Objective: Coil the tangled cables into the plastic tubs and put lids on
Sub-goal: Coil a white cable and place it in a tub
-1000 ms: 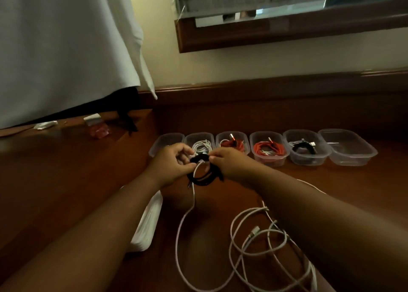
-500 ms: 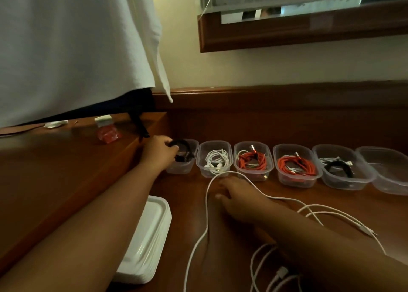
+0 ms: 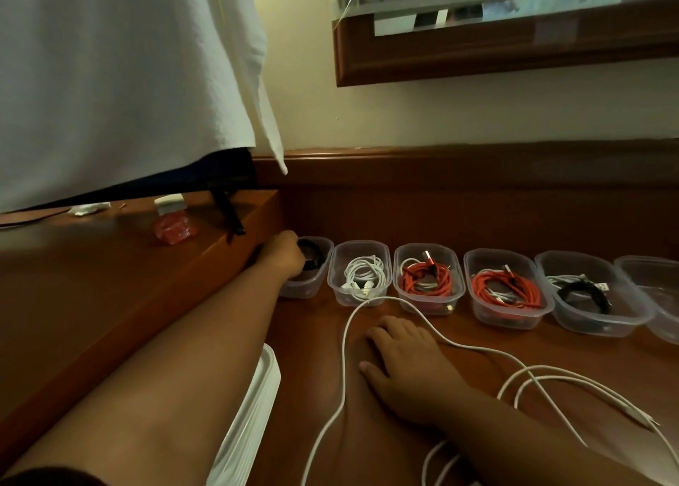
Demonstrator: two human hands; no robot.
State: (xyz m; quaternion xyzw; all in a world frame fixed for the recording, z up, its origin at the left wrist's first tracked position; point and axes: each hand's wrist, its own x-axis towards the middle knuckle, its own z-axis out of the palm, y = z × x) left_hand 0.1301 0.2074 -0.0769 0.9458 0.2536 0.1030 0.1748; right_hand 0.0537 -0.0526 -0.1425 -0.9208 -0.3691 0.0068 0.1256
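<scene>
We see the left hand (image 3: 284,256) reaching into the leftmost tub (image 3: 308,287), fingers curled over the coiled black cable (image 3: 312,258) lying inside it; whether they grip it we cannot tell. That tub sits tight against the raised wooden ledge (image 3: 235,261), so there is little room on its left. The right hand (image 3: 408,364) rests flat and relaxed on the wooden surface (image 3: 514,342), the loose white cable (image 3: 343,357) arching around it. Five more tubs line up rightward, four holding coils. A stack of white lids (image 3: 253,412) lies beside the left forearm.
</scene>
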